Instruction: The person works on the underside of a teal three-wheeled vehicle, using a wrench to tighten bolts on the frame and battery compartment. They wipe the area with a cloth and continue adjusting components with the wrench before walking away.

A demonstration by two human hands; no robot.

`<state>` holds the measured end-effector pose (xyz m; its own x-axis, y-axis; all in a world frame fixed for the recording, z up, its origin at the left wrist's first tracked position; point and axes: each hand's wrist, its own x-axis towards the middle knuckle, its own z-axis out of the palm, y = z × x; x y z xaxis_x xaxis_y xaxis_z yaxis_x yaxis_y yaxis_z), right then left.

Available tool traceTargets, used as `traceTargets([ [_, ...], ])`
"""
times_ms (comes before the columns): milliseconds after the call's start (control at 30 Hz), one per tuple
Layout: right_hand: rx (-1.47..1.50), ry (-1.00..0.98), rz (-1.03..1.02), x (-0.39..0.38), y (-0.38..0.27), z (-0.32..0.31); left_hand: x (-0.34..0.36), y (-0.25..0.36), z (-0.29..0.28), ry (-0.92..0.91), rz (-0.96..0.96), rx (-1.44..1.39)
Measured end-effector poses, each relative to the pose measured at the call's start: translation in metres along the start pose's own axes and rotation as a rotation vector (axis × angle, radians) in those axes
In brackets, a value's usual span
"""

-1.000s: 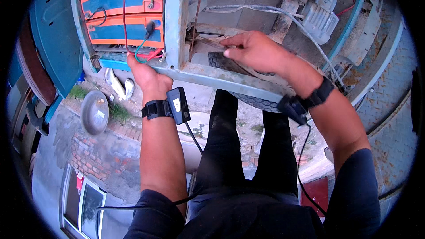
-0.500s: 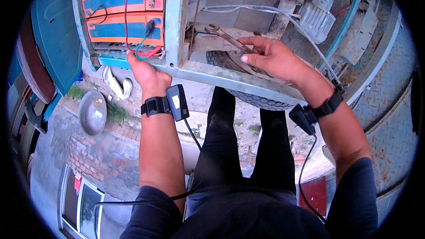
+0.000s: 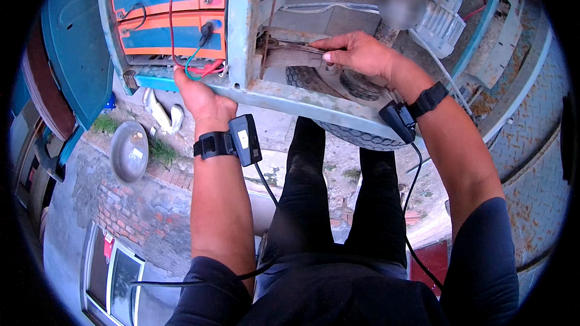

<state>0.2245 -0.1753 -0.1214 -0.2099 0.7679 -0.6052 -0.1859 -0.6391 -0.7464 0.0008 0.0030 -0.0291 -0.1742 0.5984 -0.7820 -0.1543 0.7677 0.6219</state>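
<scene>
My right hand (image 3: 365,54) pinches the handle of a metal wrench (image 3: 299,47) between thumb and fingers. The wrench's far end lies at a greasy, dark spot beside the grey-blue upright of a metal frame (image 3: 241,30). My left hand (image 3: 202,99) is against the lower rail of that frame, under the battery bay. One digit reaches the rail's edge by a red wire (image 3: 171,36); the other fingers are hidden by the rail. Above it sit orange and blue batteries (image 3: 166,36) with a black-capped terminal (image 3: 206,29) and a green wire (image 3: 192,66).
A tyre (image 3: 362,136) sits below the rail, near my legs. A finned metal housing (image 3: 438,30) and a pale sleeved cable (image 3: 329,8) lie beyond my right hand. To the left are a teal panel (image 3: 75,36) and a round metal basin (image 3: 128,152).
My right hand has moved left and slightly up, bringing the wrench's end to the spot by the upright. My left hand stays at the rail.
</scene>
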Motion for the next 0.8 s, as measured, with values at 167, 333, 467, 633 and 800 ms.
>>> traceTargets([
  [167,-0.027,0.035,0.075,-0.004,-0.016,0.008,-0.004,0.001,0.003,0.030,0.015,0.012],
  [333,0.020,0.036,0.146,-0.005,-0.021,0.007,-0.005,0.001,0.005,0.073,0.024,0.016],
  [467,-0.037,0.064,0.072,-0.004,-0.019,0.008,-0.007,0.000,0.008,0.060,0.049,0.031],
  [633,-0.103,0.102,0.105,-0.019,-0.041,0.018,-0.007,-0.001,0.004,0.018,0.037,0.019],
  [800,-0.123,0.003,0.210,-0.034,-0.111,0.040,-0.012,0.003,0.010,0.056,-0.011,0.026],
])
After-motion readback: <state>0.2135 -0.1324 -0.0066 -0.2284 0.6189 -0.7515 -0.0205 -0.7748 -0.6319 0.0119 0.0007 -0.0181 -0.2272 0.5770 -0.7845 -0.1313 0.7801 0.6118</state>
